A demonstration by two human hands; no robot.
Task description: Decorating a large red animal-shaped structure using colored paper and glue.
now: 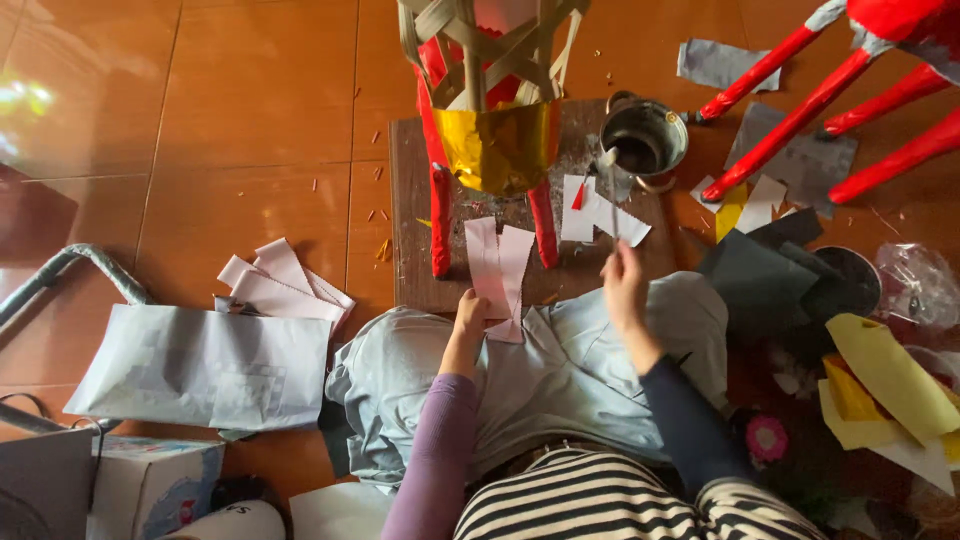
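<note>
- Head view: left hand [470, 318] pinching the bottom of a pale pink notched paper strip [499, 275], fingers pressed together on it, strip lying up over the dark wooden board [415, 250].
- Right hand [622, 290] closed around a thin grey brush stick [611, 195], fingers pinching it, tip reaching toward the small round metal pot [646, 138] with dark stuff inside.
- Could drip from the brush onto the white paper scraps [600, 215] right under it, and make them stick to the board.
- Could tear the pink strip if pulled hard, thin and floppy as it looks.
- Could bump the woven bamboo lantern frame with gold foil and red legs [495, 140], standing just past the strip, and tip it.
- Around: big grey paper sheet [205, 365] and pink paper pieces [285, 285] on the orange floor tiles [250, 100] at left.
- Yellow paper sheets [885, 385] and dark grey paper [760, 280] piled at right, near the right arm.
- Red stick legs [800, 110] up at the right, close to the pot, crowding that side.
</note>
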